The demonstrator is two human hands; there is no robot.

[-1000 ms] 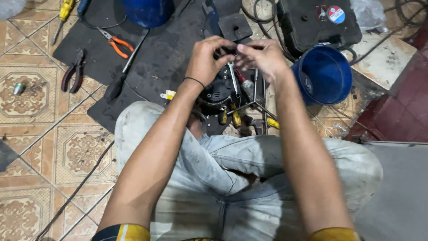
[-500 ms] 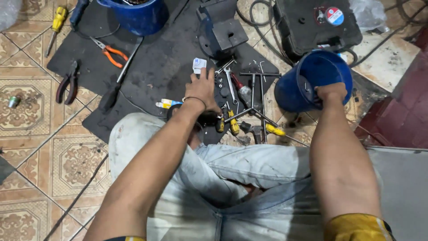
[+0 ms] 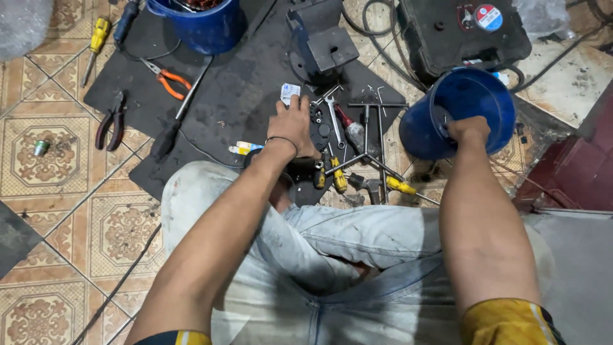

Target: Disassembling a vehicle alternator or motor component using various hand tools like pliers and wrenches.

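far left of frame: small metal cylinder [image 3: 41,147] on the patterned tile floor [image 3: 45,191]; yellow-handled screwdriver [image 3: 93,42] at upper left. on the black rubber mat [image 3: 242,96]: dark pliers [image 3: 112,119], orange-handled pliers [image 3: 166,79], a blue tub [image 3: 203,24] at top edge. upper centre: grey metal block [image 3: 325,45].

centre: left hand [image 3: 294,128] palm down, fingers spread apart, resting on a dark round part [image 3: 316,137]; a small white packet [image 3: 289,93] just beyond the fingertips. just right of it, a spanner [image 3: 333,116], t-handle wrenches [image 3: 371,137] and yellow-handled tools [image 3: 338,182] lie in a loose pile.

right: right hand [image 3: 468,130] curled over the rim of a tilted blue bucket [image 3: 469,108], fingers closed on that rim. black case [image 3: 466,32] behind it at upper right.
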